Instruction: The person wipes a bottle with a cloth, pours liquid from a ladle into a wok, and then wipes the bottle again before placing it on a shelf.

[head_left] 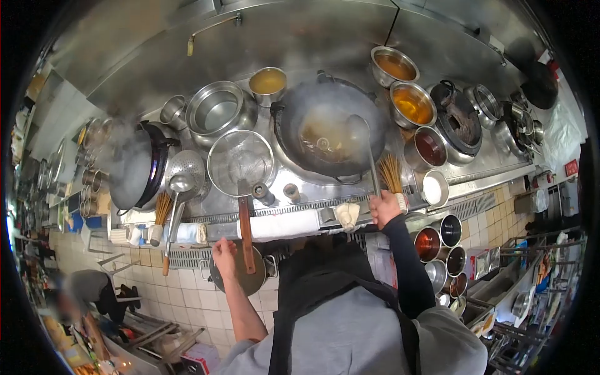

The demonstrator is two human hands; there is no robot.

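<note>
A long metal ladle (pixel 373 164) is held in my right hand (pixel 385 209), with its bowl in the large steaming wok (pixel 294 150). Brownish liquid lies in the wok's middle. My left hand (pixel 225 253) is closed, with its fingers curled, beside the wooden handle (pixel 247 240) of a round mesh strainer (pixel 232 164); whether it holds anything is too small to tell. A folded white cloth (pixel 284 223) lies along the counter's front edge between my hands. A bamboo brush (pixel 392 174) stands just behind my right hand.
Left of the strainer are a perforated skimmer (pixel 189 167) and a second steaming wok (pixel 134 165). Behind stands a steel pot (pixel 215 107). Bowls of orange liquid (pixel 414 105) and a red-brown pot (pixel 430 147) stand right of the wok. Another person (pixel 94 290) is at the lower left.
</note>
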